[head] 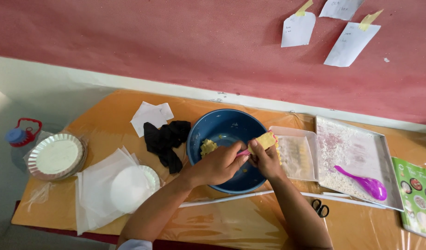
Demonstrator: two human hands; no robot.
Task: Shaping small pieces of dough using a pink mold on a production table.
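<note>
Both hands are working over the blue bowl (227, 127) near the table's far edge: the right hand (265, 159) is gripping a yellow dough sheet (265, 140), the left hand (220, 163) pinching a pink tool (243, 153) against it. Steady, even pressure over the bowl seems advisable. White paper notes (298, 28) are hanging taped on the red wall; a green printed leaflet (417, 196) is lying at the table's right edge.

White taped wall notes (298, 28) (three); green leaflet (417, 196) at table's right edge
</note>
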